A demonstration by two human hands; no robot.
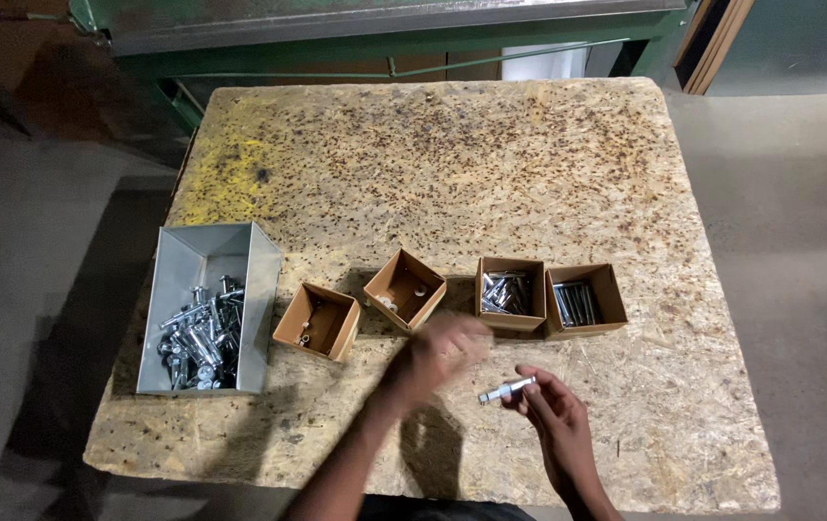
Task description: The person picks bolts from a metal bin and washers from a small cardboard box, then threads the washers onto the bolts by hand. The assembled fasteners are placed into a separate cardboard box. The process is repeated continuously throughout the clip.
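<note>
Table: we see a big board table of pressed wood chips, with a yellow stain at its far left corner. All the things stand on its near half.

Green machine: behind the far edge of the table we see a green metal frame with a grey plate on top.

Grey bin: at the left stands a grey metal bin. In its near part lies a heap of shiny metal bolts.

Brown boxes: to the right of the bin we see four small open cardboard boxes in a row. The first box and the second box hold only a few little parts. The third box and the fourth box touch each other, and they hold shiny metal pieces.

Right hand: our right hand is on the near right, just before the third and fourth boxes. Its fingers grasp a bolt.

Bolt: the bolt is small and silver. It lies almost level in the fingertips, above the table, and its free end points to the left.

Left hand: our left hand is blurred. It is near the second and third boxes, just left of the bolt. We cannot tell if it is clenched or released, or if it holds something.
</note>
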